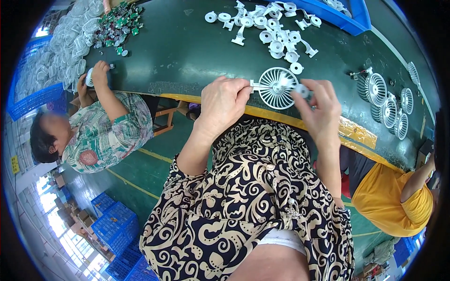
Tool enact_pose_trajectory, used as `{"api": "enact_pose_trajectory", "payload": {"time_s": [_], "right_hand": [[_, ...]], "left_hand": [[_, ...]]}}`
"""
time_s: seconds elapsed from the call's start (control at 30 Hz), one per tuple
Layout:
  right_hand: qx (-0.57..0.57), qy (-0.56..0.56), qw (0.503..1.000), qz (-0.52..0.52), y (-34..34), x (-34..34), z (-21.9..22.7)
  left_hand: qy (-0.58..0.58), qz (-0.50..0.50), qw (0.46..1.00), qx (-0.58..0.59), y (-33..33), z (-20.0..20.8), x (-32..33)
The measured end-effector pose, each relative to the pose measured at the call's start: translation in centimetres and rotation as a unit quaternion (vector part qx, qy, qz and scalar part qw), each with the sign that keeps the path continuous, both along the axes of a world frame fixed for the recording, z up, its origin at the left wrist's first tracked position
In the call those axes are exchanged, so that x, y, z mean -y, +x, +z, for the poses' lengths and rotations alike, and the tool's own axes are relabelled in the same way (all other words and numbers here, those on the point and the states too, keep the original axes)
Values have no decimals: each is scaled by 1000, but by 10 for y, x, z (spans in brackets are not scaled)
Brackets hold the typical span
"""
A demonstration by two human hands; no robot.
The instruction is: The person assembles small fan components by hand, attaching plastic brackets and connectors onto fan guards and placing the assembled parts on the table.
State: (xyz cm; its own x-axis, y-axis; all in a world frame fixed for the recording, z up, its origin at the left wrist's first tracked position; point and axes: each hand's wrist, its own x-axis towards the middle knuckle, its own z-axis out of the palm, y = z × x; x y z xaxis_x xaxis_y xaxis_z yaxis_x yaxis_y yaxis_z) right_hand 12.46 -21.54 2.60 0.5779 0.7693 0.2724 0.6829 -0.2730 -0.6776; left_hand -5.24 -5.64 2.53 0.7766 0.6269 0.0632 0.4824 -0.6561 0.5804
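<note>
Closest, the black-and-cream patterned top (234,201); past it the left hand (224,103) pinches the sideways stem of the white fan cage (268,97), just to its right. The right hand (322,107), thumb by the cage's far rim, grips a small pale round part (303,91).

The person's hands (222,103) at a white round grille (277,87), small pale part (302,91) in the right one.

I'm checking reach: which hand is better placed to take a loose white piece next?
Probably the right hand: it is nearer the closest loose white piece, though it holds a small blurred part. The left hand grips the stem of the white fan guard.
</note>
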Motion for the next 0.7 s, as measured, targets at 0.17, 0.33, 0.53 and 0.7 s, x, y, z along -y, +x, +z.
{"api": "enact_pose_trajectory", "payload": {"time_s": [0.17,0.33,0.53,0.7], "right_hand": [[37,11,996,77,-18,-19,-9],[100,-42,988,106,-18,-26,-20],[139,-121,976,113,-24,-33,-13],[156,-183,963,124,-22,-42,-7]], "left_hand": [[-79,17,996,36,-2,-7,-3],[-108,11,994,35,-6,-16,-4],[-100,8,994,31,-5,-18,-4],[-114,65,991,-3,9,-12,1]]}}
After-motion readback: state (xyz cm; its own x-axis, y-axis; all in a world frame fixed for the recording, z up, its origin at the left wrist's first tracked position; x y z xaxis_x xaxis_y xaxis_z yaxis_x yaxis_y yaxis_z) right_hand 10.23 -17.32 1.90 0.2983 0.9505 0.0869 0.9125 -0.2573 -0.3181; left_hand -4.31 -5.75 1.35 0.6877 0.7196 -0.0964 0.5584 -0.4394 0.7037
